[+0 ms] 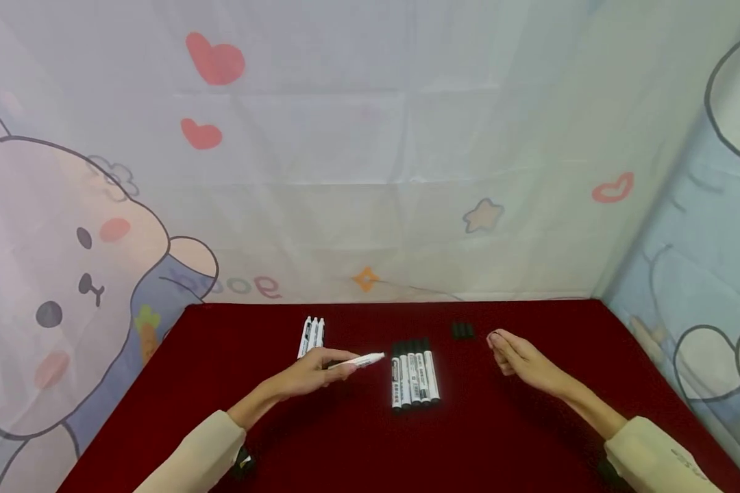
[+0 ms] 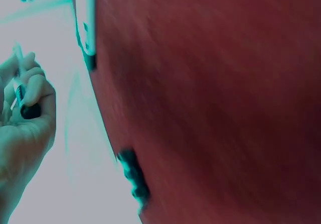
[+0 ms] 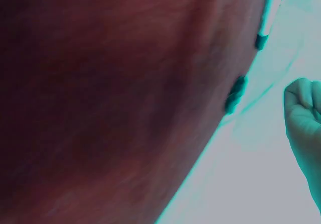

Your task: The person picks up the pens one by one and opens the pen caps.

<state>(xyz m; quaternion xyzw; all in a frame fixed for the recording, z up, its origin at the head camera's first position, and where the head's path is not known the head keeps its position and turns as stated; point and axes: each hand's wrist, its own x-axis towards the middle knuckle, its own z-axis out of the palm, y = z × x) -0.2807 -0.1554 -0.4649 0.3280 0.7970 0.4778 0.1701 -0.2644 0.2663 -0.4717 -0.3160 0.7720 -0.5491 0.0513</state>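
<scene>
The left hand (image 1: pixel 311 374) clamps its fingers on a slim white cylindrical marker (image 1: pixel 367 359), best kept steady; the right hand (image 1: pixel 524 361) curls its fingers, any contents hidden.

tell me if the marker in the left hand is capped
Uncapped: the marker in the left hand ends in a bare white tip.

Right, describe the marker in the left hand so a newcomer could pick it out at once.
On the red table, find the row of black-capped markers. Just left of it is the left hand. The white marker pinched there is the only one held; the others lie flat.
</scene>
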